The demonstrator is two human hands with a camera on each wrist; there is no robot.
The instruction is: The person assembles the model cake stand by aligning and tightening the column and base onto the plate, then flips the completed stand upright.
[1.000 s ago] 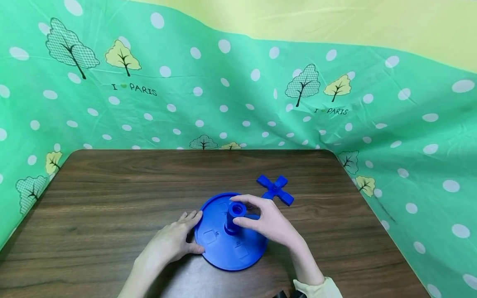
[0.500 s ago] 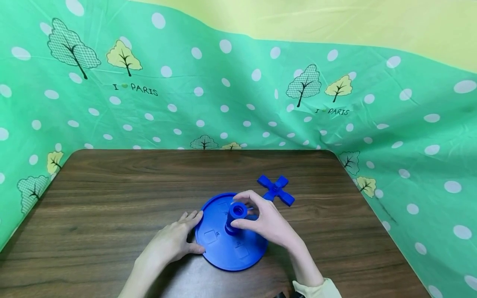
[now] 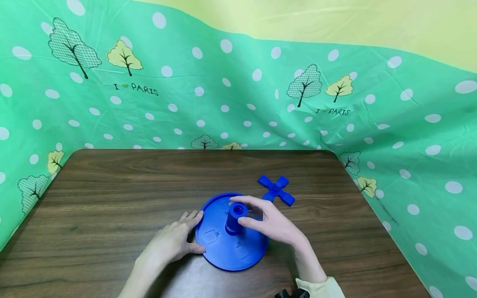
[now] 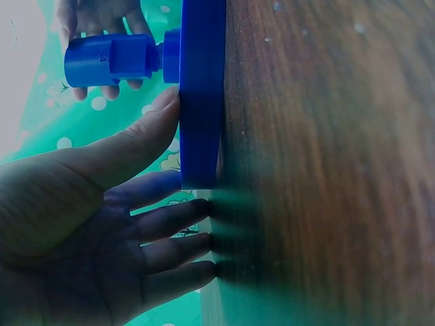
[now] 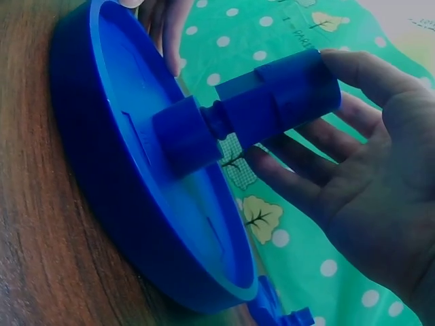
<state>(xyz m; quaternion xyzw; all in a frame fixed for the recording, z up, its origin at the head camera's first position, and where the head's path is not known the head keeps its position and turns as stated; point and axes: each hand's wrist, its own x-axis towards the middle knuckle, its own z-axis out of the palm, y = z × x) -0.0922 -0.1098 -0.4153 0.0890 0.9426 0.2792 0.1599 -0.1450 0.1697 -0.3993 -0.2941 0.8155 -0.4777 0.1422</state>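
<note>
A round blue disc (image 3: pixel 223 257) with a raised rim lies flat on the table. At its centre stands a blue cylinder (image 3: pixel 234 221) with a hollow top. In the right wrist view a narrow threaded neck (image 5: pixel 216 121) shows between this cylinder and the disc's short socket (image 5: pixel 183 136). My right hand (image 3: pixel 273 221) holds the cylinder near its top, thumb on the near side and fingers curving behind. At the disc's left rim rests my left hand (image 3: pixel 173 240), thumb and fingers spread and touching the edge.
Behind the disc, to the right, a blue cross-shaped piece (image 3: pixel 275 189) lies on the wooden table (image 3: pixel 130 186). A green dotted cloth (image 3: pixel 223 95) hangs around the back and sides. Something black (image 3: pixel 292 294) shows at the bottom edge near the right sleeve.
My right hand's fingers and thumb have shifted around the cylinder, the wrist moving slightly right. The left hand and disc have stayed in place.
</note>
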